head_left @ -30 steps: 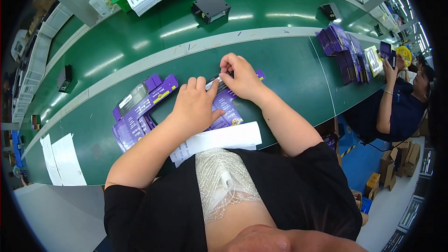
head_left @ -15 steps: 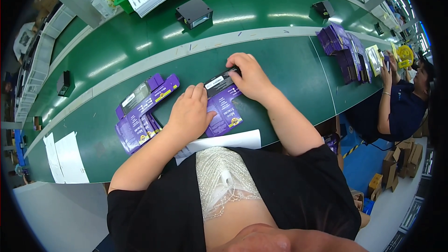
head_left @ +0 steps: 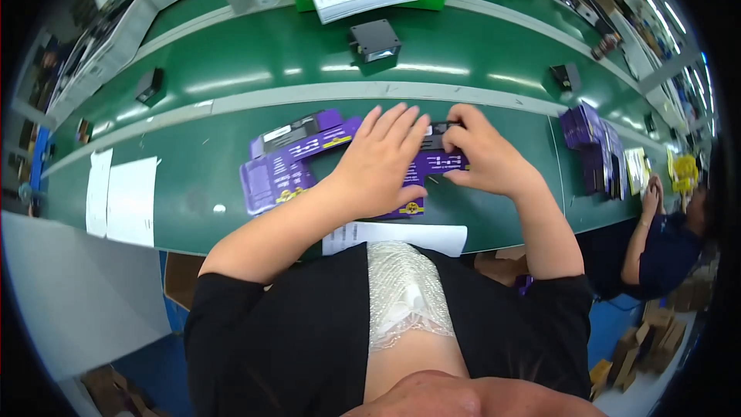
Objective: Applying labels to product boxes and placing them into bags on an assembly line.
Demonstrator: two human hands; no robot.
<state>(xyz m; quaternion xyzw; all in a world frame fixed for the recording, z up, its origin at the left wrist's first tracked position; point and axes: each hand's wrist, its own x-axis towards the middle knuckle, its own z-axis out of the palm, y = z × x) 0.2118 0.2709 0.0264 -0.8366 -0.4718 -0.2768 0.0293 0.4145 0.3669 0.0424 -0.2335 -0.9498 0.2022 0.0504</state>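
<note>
**Label on, hands not off the carton yet**

So the flat purple cardboard carton with a black panel (head_left: pixel 440 162) is lying on the smooth green tabletop (head_left: pixel 201 162), right in front of the person. The left hand (head_left: pixel 376 166) is spread over its left part, fingers straight and not gripping. The right hand (head_left: pixel 494 156) is curled around the right end of the black panel; can't tell if it's actually pinching.

Progress-wise: a small white sticker (head_left: pixel 429 130) already shows on that panel, though the left fingers partly cover it, so no idea if it's fully pressed down. Just to the left, the overlapping purple cartons (head_left: pixel 270 174) have one with a white label (head_left: pixel 278 133) on its black panel too, so I'd call that one done. This one's not let go yet, and it isn't folded up.
</note>
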